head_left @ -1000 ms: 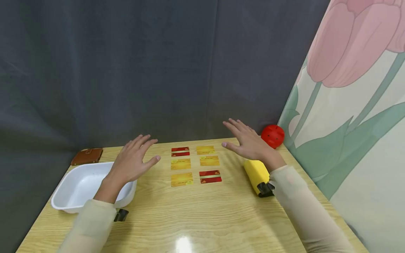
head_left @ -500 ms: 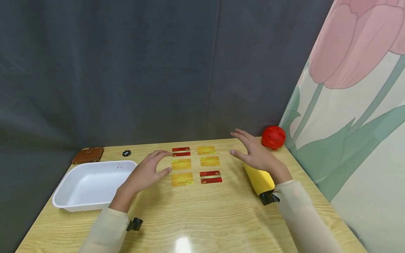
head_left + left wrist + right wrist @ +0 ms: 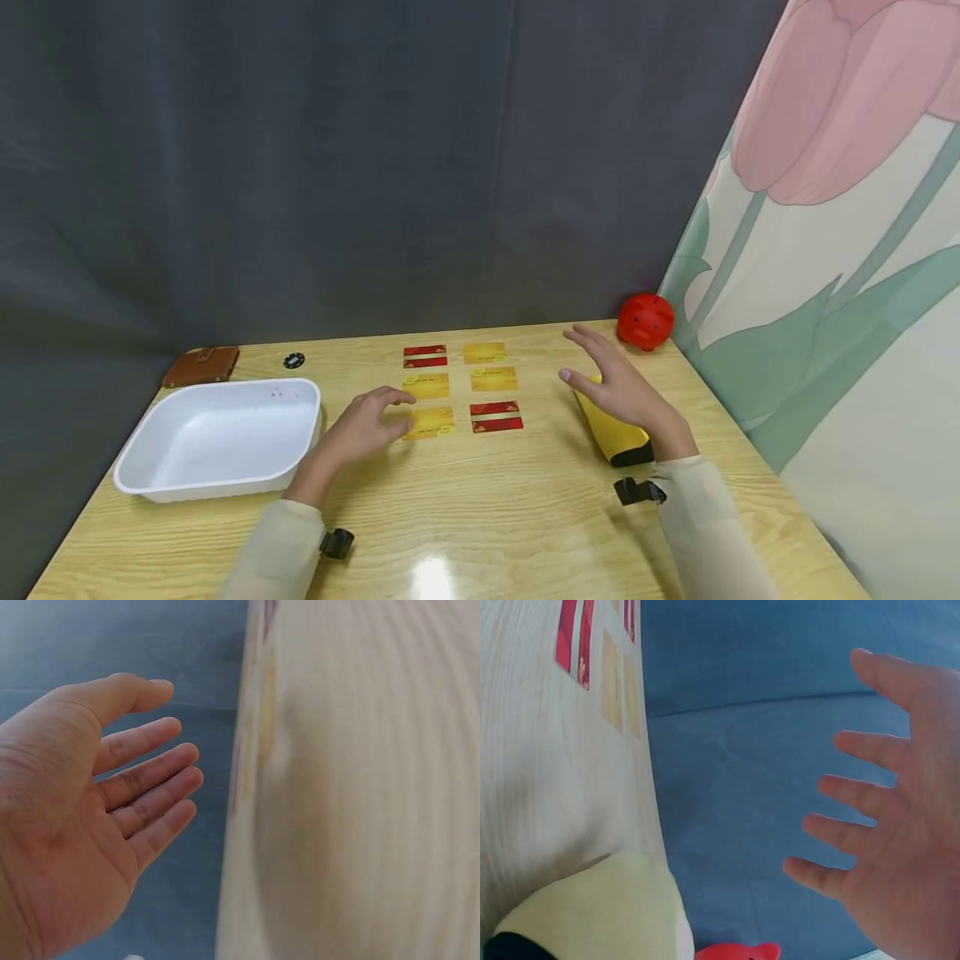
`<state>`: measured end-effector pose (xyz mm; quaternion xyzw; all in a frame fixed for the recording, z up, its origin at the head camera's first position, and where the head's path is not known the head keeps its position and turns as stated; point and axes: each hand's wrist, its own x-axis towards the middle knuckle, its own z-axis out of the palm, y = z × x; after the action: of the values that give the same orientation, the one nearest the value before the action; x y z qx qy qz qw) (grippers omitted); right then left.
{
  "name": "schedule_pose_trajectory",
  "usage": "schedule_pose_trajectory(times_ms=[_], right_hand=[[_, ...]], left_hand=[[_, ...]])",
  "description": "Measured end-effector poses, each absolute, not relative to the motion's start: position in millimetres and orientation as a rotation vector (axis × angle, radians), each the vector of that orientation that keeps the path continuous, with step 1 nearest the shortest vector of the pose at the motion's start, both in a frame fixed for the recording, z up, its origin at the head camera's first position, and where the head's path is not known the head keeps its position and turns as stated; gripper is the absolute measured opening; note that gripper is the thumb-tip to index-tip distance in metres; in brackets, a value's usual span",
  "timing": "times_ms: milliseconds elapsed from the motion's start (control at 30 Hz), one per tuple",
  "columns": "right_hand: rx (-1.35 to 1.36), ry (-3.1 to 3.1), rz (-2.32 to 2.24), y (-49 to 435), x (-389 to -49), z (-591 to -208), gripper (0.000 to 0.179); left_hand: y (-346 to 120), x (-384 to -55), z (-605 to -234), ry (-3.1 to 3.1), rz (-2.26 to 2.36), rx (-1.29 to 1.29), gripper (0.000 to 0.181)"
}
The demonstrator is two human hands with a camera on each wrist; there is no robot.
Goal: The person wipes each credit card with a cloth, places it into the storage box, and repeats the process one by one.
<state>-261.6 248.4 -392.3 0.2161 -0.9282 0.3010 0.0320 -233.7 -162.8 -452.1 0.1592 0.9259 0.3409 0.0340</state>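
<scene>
In the head view my left hand [image 3: 363,429] hovers over the table at the left edge of a yellow card [image 3: 433,422], its fingers gently bent. The left wrist view shows that hand [image 3: 112,802] off the table, palm bare. My right hand [image 3: 618,390] is raised over a yellow object with a black end [image 3: 611,429], whose kind I cannot tell. In the right wrist view its fingers [image 3: 847,795] are spread and hold nothing. The several yellow and red cards lie flat in two columns, among them a red striped card [image 3: 497,417] at the front right.
A white plastic tray [image 3: 217,483] stands left of my left hand. Behind it lie a brown leather wallet [image 3: 201,367] and a black poker chip [image 3: 294,360]. A red piggy bank [image 3: 646,322] sits at the back right, near the dark curtain [image 3: 337,167] and the flowered wall.
My left hand has moved right and down from above the tray towards the cards, uncovering the chip. My right hand has shifted slightly right and lower. The cards lie as before.
</scene>
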Motion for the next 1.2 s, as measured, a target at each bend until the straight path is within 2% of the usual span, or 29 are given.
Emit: schedule_pose_trajectory(times_ms=[400, 733, 967, 1200], right_hand=[[0.585, -2.816, 1.076, 273, -258, -417, 0.062], [0.512, -2.84, 1.15, 292, -255, -436, 0.057], [0.422, -2.863, 1.159, 299, -255, -452, 0.056], [0.413, -2.874, 1.095, 299, -257, -462, 0.057]], left_hand=[[-167, -237, -483, 2.799, 1.143, 0.451, 0.047], [-170, -242, -492, 2.817, 1.142, 0.412, 0.054], [-171, -247, -500, 2.83, 1.119, 0.426, 0.054], [-170, -250, -501, 2.815, 1.142, 0.375, 0.047]])
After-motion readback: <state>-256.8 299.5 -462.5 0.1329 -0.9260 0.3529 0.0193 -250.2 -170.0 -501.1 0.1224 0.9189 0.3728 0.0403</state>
